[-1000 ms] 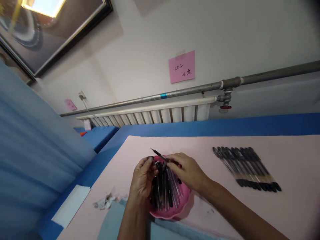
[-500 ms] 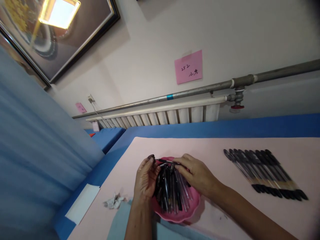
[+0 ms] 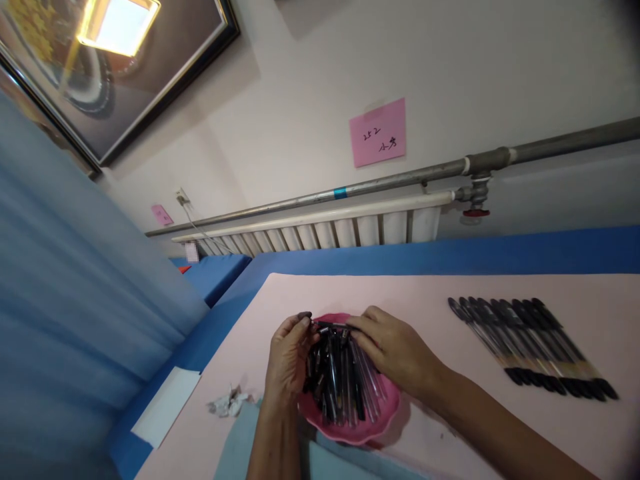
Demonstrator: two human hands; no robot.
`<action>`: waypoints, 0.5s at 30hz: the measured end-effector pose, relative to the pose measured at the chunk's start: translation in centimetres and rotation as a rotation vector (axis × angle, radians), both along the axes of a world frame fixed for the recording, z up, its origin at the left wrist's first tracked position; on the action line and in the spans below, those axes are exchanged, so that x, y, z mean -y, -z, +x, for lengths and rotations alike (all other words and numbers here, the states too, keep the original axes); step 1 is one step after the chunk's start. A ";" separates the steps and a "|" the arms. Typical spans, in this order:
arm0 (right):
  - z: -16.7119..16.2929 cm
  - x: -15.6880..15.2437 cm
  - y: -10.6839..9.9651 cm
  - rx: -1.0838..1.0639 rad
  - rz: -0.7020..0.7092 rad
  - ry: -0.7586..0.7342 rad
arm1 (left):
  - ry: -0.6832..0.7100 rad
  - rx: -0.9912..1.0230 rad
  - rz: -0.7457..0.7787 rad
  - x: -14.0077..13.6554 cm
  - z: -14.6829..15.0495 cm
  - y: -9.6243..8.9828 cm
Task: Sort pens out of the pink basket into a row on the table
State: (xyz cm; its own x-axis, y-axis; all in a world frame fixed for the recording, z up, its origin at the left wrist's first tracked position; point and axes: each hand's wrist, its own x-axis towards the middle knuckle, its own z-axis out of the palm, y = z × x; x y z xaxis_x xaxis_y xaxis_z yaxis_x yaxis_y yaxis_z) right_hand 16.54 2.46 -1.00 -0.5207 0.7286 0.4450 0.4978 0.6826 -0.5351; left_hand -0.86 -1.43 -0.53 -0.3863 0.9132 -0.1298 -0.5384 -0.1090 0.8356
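Note:
Above the far rim of a pink scalloped bowl (image 3: 387,427), both hands work close together. My left hand (image 3: 287,357) is closed, pinching a small black piece (image 3: 305,315) that looks like a pen cap. My right hand (image 3: 393,343) is closed on a thin dark pen refill (image 3: 331,325), which lies level and points toward the black piece; whether the two touch I cannot make out. In the bowl lie several clear pen barrels (image 3: 367,383) and black pen parts (image 3: 317,373), partly hidden by my left hand.
At the right, several black-capped pens (image 3: 530,347) lie side by side on the pink table cover (image 3: 430,293). Crumpled tissue (image 3: 229,402), a pale blue cloth (image 3: 240,440) and a white sheet (image 3: 167,407) are at the left. A radiator (image 3: 325,235) and pipe (image 3: 400,181) run along the wall.
My left hand has shifted slightly left and down, and the black piece has tilted a little. My right hand keeps nearly the same place with the refill.

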 end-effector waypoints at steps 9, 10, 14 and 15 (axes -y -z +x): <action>-0.7 0.8 -0.1 -0.012 -0.004 0.002 | -0.068 -0.002 -0.017 -0.3 0.2 0.6; -0.8 0.8 -0.1 -0.041 -0.025 0.003 | -0.081 0.002 -0.023 -0.4 0.2 0.6; -1.3 1.0 0.1 -0.129 -0.125 0.019 | -0.099 0.034 -0.032 -0.5 0.3 0.6; -1.4 1.1 0.2 -0.138 -0.151 0.018 | -0.095 0.044 -0.032 -0.5 0.3 0.6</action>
State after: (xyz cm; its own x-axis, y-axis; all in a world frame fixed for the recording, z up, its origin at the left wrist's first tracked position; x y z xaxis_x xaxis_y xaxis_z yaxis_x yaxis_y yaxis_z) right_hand 15.16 1.36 -1.16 -0.4486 0.8011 0.3962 0.4238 0.5810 -0.6949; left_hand -0.52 -0.91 -1.13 -0.4644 0.8677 -0.1774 -0.5633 -0.1348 0.8152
